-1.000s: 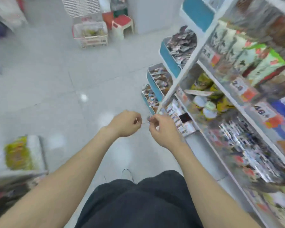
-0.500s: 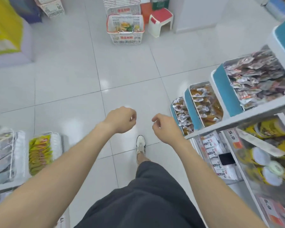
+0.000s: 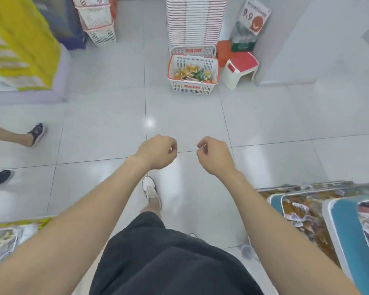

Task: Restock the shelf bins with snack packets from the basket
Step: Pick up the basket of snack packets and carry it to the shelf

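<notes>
Over at the far edge of the floor [image 3: 107, 116], tucked against the tall stack of empty baskets [image 3: 193, 20], is where the stock sits. Starting big: the floor is a wide run of pale tile between me and there, and nothing lies in the lane straight ahead. The shelf bins [image 3: 339, 222] hug the near right corner. They're teal-walled and look pretty loaded with packets, but they're blurry and I can't say which one is short. Another rack of goods [image 3: 6, 237] pokes in at the near left corner, so the lane is tightest where I'm standing and opens up further out.

The basket [image 3: 168, 69] stands on the floor right at the foot of the stack, with a red-topped stool [image 3: 241, 67] just beside it on the right. Somebody else's feet [image 3: 36, 134] are at the left edge, well apart from my line but worth watching.

My left hand [image 3: 158, 152] and right hand [image 3: 213, 156] are both up in front of me, near each other. The fingers are curled in and I can't see anything in either one. The snack packets [image 3: 191, 73] are a mixed heap in the bottom of the basket.

My read is that there's plenty left to move and this is an empty-handed leg. Next up is a walk to the basket for a grab.
</notes>
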`<state>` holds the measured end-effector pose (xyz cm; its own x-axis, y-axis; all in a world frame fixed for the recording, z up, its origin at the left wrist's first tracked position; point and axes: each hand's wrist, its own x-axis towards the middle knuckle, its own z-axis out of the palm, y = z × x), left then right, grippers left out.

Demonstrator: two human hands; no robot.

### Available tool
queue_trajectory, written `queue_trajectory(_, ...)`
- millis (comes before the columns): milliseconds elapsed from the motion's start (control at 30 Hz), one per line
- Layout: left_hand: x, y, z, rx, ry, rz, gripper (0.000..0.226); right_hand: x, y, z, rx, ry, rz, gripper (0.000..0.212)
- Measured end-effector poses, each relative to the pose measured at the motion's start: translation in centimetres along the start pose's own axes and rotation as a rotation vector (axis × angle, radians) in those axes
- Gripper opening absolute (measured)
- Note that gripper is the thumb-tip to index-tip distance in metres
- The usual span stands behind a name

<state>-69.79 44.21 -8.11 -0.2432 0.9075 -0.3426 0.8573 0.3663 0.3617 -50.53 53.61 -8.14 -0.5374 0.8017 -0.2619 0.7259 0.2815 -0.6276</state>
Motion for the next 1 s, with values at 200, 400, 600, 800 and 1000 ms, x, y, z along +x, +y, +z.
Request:
queue_trajectory(200,15.2,-7.1,-7.8,0.024,-0.050,0.058,0.020,16.5,-6.1,0.3,-0.020,0.023,0.048,0.026)
queue_trajectory(400,28.0,-9.8,-14.8,0.089,-0.151,0.148,0.021,28.7,-9.0,-1.0,0.013,0.051,0.152,0.028)
queue_trajectory(600,41.9,-10.9,-19.4,0.127,-0.206,0.208,0.020,42.5,-8.0,-3.4,0.008,0.078,0.168,0.028)
queue_trajectory(800,57.8,-11.9,-22.5,0.149,-0.235,0.173,0.020,58.9,-5.0,-6.8,0.008,0.043,0.159,0.029)
queue_trajectory(1000,70.3,-12.9,-25.5,0.105,-0.270,0.128,0.023,72.4,-4.8,-8.7,-0.052,-0.085,0.120,0.024)
